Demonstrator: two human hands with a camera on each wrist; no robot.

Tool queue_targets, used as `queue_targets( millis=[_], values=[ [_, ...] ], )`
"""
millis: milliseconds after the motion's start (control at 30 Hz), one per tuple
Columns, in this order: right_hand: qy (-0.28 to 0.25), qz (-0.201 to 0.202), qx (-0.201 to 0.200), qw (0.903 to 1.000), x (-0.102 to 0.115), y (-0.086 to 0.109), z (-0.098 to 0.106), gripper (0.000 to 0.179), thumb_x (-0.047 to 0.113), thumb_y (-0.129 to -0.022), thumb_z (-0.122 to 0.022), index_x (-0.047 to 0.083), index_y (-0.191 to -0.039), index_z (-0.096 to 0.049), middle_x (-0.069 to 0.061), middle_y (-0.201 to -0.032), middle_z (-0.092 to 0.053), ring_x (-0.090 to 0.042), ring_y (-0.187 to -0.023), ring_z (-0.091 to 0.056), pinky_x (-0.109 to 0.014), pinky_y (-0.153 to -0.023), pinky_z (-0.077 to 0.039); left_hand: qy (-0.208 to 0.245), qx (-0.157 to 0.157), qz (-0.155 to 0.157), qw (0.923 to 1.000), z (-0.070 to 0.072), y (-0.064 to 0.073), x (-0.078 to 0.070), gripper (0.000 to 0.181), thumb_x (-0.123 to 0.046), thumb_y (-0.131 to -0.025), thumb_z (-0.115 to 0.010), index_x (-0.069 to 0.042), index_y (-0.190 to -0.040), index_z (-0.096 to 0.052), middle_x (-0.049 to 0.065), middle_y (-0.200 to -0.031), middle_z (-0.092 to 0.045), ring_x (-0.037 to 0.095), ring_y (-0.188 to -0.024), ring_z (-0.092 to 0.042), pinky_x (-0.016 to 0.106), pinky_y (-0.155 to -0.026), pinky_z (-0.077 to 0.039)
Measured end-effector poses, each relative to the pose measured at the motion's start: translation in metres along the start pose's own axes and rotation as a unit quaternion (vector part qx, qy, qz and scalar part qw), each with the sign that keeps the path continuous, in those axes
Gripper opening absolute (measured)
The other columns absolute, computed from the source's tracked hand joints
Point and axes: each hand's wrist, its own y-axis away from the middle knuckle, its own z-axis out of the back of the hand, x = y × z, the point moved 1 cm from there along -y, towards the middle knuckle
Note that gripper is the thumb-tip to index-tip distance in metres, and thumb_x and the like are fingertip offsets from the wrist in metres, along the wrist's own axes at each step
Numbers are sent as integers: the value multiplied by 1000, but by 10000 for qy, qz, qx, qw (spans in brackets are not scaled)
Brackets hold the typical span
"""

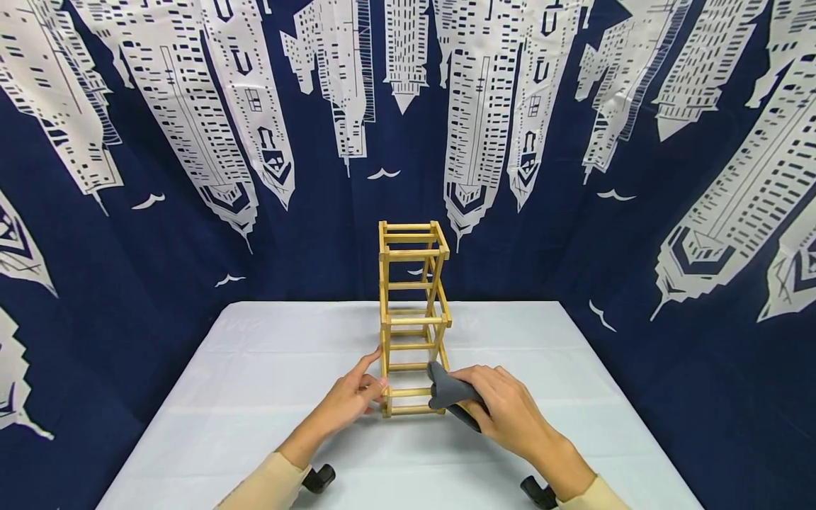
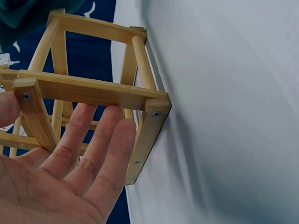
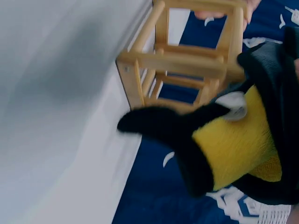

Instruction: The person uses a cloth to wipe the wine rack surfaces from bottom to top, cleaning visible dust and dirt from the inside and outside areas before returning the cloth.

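Note:
A tiered, light wooden rack (image 1: 414, 321) with round and flat bars stands upright on the white table. My left hand (image 1: 349, 400) holds its lower left side, with fingers (image 2: 105, 163) reaching past a post (image 2: 35, 112) and under a flat bar. In my right hand (image 1: 510, 411) is a cloth (image 1: 454, 389), dark grey outside, bunched against the rack's lower right front corner. The right wrist view shows a yellow underside on this cloth (image 3: 238, 142), its dark edge hanging loose. Most of my right hand is hidden there.
White cloth covers the table (image 1: 268, 368), which ends at a dark blue curtain (image 1: 319, 262) printed with white buildings. Black pieces, seemingly wrist gear, show beside the left wrist (image 1: 319, 479) and right wrist (image 1: 538, 492).

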Motion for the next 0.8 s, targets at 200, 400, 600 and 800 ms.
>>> queue_targets(
  millis=[200, 400, 600, 800],
  values=[
    [86, 272, 168, 9995, 11, 2, -15, 58, 13, -81, -107, 19, -131, -78, 7, -123, -85, -14, -107, -82, -34, -87, -63, 259, 65, 182, 9995, 1, -1, 0, 73, -34, -121, -65, -19, -185, -34, 10, -116, -85, 26, -109, -82, 54, -93, -73],
    [205, 714, 129, 9972, 20, 2, -28, 64, 13, -74, -111, 20, -130, -81, 9, -128, -86, -14, -106, -82, -34, -86, -64, 303, 60, 213, 9993, 3, 2, -2, 72, -31, -121, -64, -18, -185, -33, 11, -117, -86, 27, -110, -82, 56, -95, -73],
    [28, 641, 248, 9976, 32, 6, -42, 64, 14, -75, -111, 17, -132, -82, 8, -128, -87, -13, -102, -82, -31, -84, -64, 321, 23, 289, 9991, 4, 2, -5, 74, -35, -120, -67, -19, -184, -34, 11, -118, -87, 26, -108, -82, 50, -92, -73],
    [345, 482, 431, 9973, 39, 9, -60, 65, 18, -74, -113, 18, -132, -84, 8, -123, -88, -12, -99, -81, -30, -82, -65, 392, 43, 329, 9987, 4, 3, -7, 74, -34, -119, -69, -19, -184, -36, 11, -116, -88, 28, -108, -84, 56, -97, -73]
  ],
)
